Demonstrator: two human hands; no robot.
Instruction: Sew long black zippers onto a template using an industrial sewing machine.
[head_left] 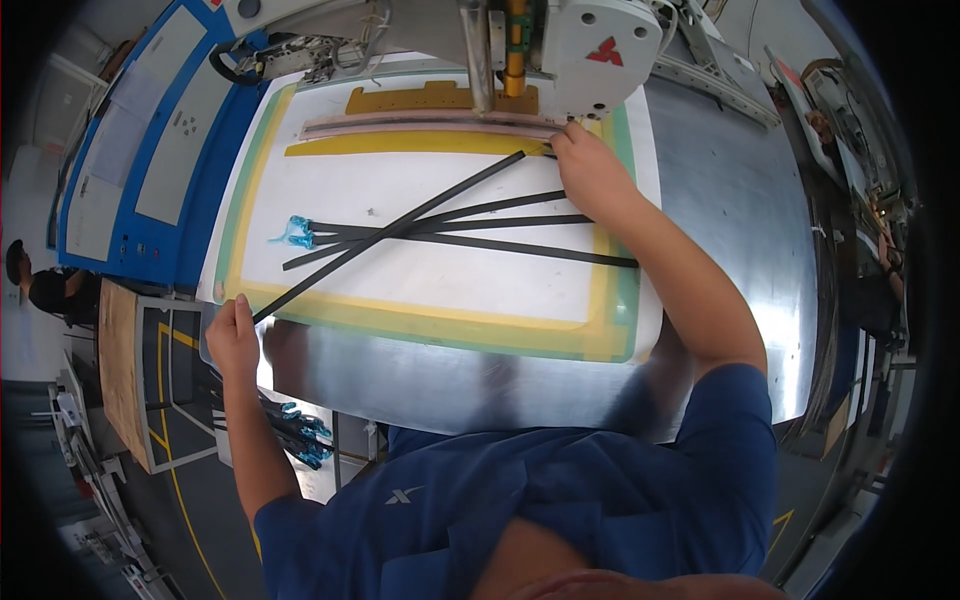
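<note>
My left hand [235, 337] is closed around the lower-left end of a long black strip [390, 232], which runs diagonally up to the right. The strip crosses over several other black strips [500, 240] lying on a white sheet [420, 285]. My right hand [595, 172] is at the right end of a long narrow pinkish bar [430, 124], with its fingertips pressed together. A small dark tip shows beside those fingers, but I cannot make out what they hold. A yellow strip [400, 145] lies along the bar's near side.
A sewing machine head [600, 55] hangs over the far side. Yellow and green tape [420, 325] borders the sheet on a metal table [725, 240]. Clear blue plastic [296, 232] wraps some strip ends. More wrapped strips [300, 432] sit below left. A blue cabinet [135, 190] stands left.
</note>
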